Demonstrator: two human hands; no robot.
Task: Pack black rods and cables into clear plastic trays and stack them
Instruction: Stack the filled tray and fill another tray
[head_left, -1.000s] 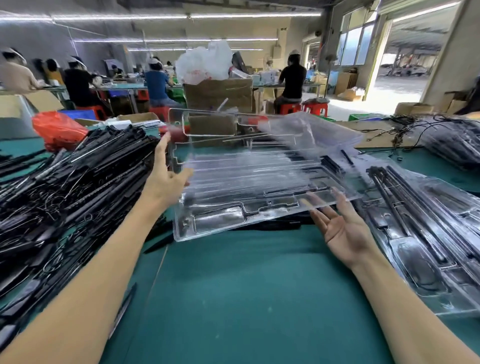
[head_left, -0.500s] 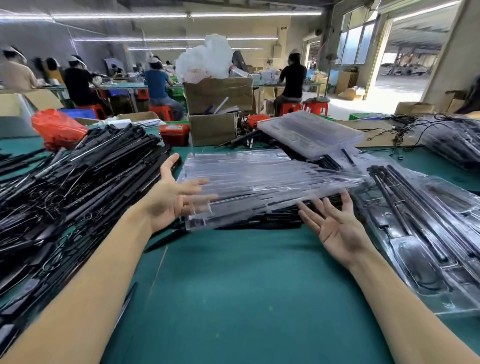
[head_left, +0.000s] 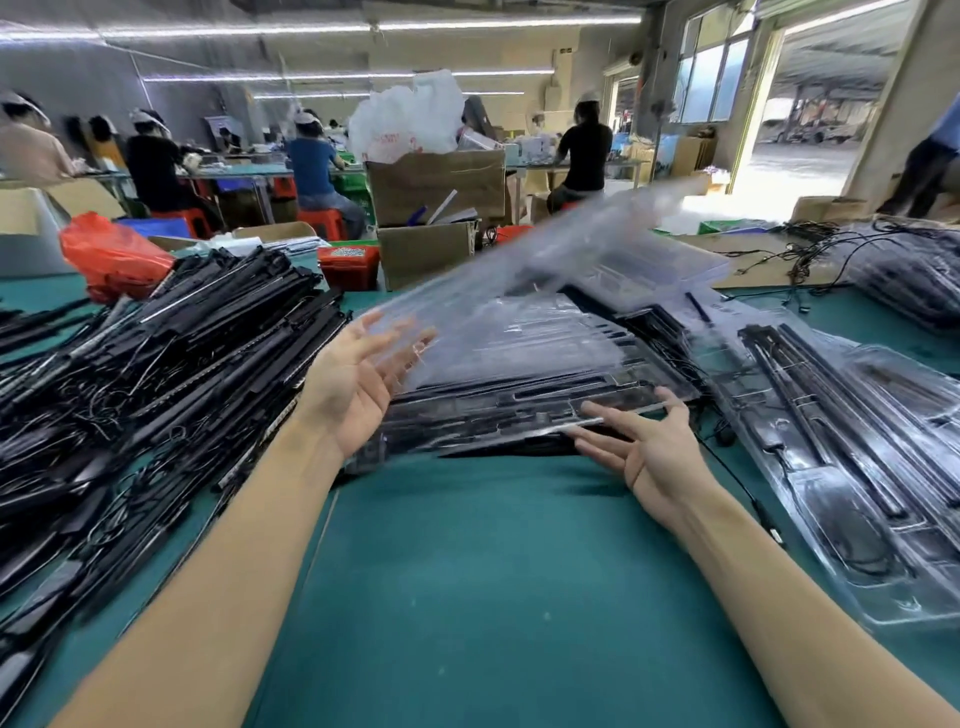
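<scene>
A clear plastic tray (head_left: 524, 291), blurred and tilted, hangs in the air above a stack of clear trays (head_left: 530, 384) at the middle of the green tabletop (head_left: 467, 571). A heap of black rods and cables (head_left: 156, 384) fills the left side; packed trays (head_left: 852, 467) lie on the right. Workers sit at far benches in a lit workshop. The left hand (head_left: 358, 384) is palm up, its grip fully open, fingertips at the tray's lower end. The right hand (head_left: 644, 447) lies open, fingers spread, touching the stack's near edge.
</scene>
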